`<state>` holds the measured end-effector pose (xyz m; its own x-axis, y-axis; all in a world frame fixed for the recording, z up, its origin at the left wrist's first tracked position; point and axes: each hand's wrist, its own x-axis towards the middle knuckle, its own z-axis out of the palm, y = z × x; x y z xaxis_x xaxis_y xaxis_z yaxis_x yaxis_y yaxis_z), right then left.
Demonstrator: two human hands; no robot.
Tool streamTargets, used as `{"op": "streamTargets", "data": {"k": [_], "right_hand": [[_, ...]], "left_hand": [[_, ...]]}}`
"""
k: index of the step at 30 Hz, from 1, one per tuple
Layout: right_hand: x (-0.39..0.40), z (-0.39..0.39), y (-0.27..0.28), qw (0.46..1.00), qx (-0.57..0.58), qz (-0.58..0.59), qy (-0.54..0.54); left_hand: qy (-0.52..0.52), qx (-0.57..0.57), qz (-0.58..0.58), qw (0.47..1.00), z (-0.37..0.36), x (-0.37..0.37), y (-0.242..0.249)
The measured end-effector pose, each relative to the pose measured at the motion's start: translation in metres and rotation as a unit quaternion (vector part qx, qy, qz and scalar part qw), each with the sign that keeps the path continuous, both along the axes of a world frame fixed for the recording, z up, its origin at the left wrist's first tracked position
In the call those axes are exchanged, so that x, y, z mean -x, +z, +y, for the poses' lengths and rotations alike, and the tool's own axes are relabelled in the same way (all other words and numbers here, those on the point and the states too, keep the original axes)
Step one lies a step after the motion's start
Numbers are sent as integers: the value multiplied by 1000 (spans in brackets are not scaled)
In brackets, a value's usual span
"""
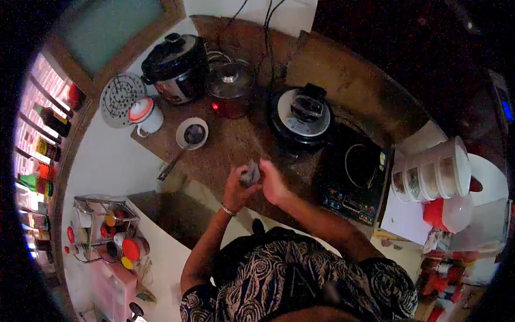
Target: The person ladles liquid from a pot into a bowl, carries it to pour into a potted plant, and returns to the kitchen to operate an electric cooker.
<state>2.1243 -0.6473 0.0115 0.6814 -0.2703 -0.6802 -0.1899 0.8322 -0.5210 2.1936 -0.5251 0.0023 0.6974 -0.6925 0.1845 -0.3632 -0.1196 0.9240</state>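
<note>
Just in front of my body, over the front edge of the brown countertop, my left hand [236, 189] is closed round a small, crumpled grey thing [251, 174]; its kind is not clear. My right hand [272, 183] meets the same piece from the other side, fingers pressed together at its edge. Beyond my hands and to the left stands a white bowl [200, 122] with dark pieces in it. A knife or similar long-handled tool [171, 165] lies slanting below the bowl.
At the back are a black pressure cooker [177, 67], a glass-lidded pot [230, 88] beside a red light, and a second cooker [300, 121]. An induction cooktop [351, 177] lies right, near stacked containers [429, 169]. A white mug [150, 119] and jar rack [104, 225] are left.
</note>
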Motion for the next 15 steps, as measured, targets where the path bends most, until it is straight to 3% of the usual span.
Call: {"op": "streamTargets", "data": {"k": [2,4,5,7,9,11,13,15], "right_hand": [[0,5,12,997,36,-52,50],[-3,7,11,993,74,-32,91],[-4,6,9,986,108,-8,129],[-11,-2,54,970,165,36,175],[-18,-17,94,909,302,-107,267],[-39,-39,148,831,410,-172,335],[-67,-55,173,739,578,-176,297],[-106,-79,181,717,619,-158,279]], "left_hand": [[46,59,10,997,3,5,1],[90,119,19,989,6,1,-15],[91,99,137,981,12,-9,-35],[90,80,253,960,18,-22,-40],[140,21,25,990,22,-34,-26],[159,-1,23,987,29,-50,-72],[176,-23,24,984,33,-59,-89],[130,-54,19,990,34,-69,-87]]}}
